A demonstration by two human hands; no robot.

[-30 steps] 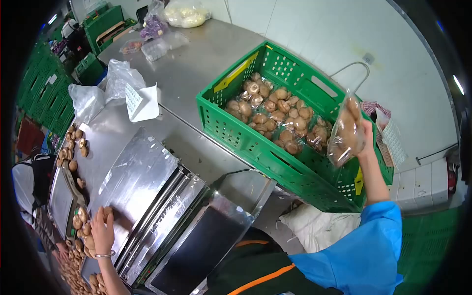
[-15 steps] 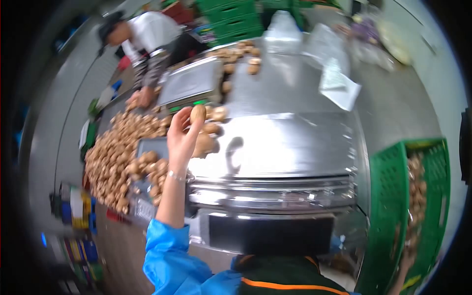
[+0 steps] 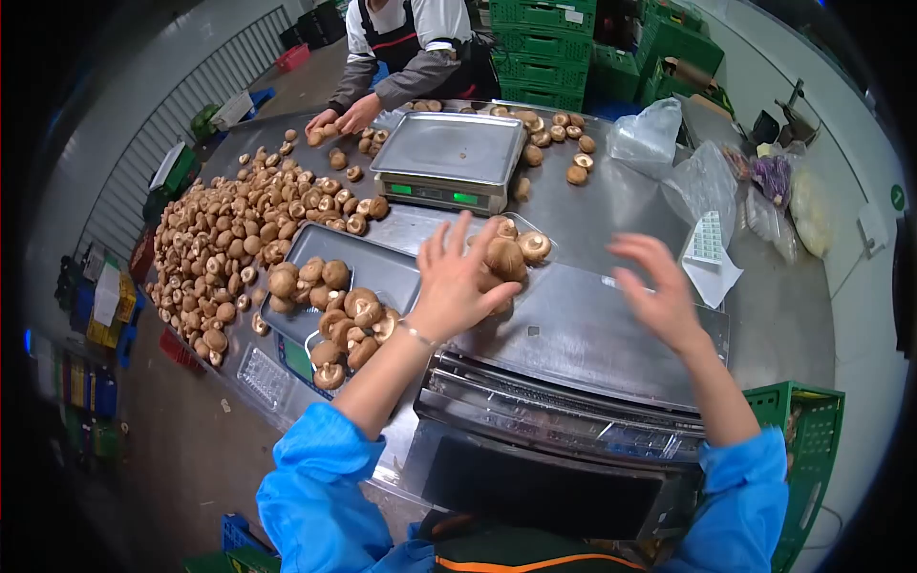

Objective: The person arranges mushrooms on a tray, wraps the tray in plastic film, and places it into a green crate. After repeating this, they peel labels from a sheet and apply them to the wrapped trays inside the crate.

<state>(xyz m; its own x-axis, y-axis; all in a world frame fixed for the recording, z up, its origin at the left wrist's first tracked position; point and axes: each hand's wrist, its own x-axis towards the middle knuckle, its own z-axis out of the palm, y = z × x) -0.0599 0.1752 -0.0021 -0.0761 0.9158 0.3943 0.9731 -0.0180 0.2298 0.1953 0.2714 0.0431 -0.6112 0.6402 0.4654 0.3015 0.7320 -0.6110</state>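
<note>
My left hand (image 3: 463,279) is spread, palm down, beside and partly over a small group of brown mushrooms (image 3: 506,258) at the left end of a steel plate (image 3: 592,320). The hand hides part of that group. Fingers apart and nothing in them, my right hand (image 3: 661,294) hovers above the right part of the same plate. To the left of my left hand, more mushrooms (image 3: 361,307) lie in and around a grey tray (image 3: 396,267).
A large mushroom heap (image 3: 224,229) covers the table's left side. Behind my hands stands a weighing scale (image 3: 449,148). Across the table, a person's hands (image 3: 353,116) handle mushrooms. Plastic bags (image 3: 707,186) lie at right, above a green crate (image 3: 812,449).
The mushroom held up in my left hand is no longer there, and that hand is spread. My right hand has come from the green crate to over the plate. The view has turned.
</note>
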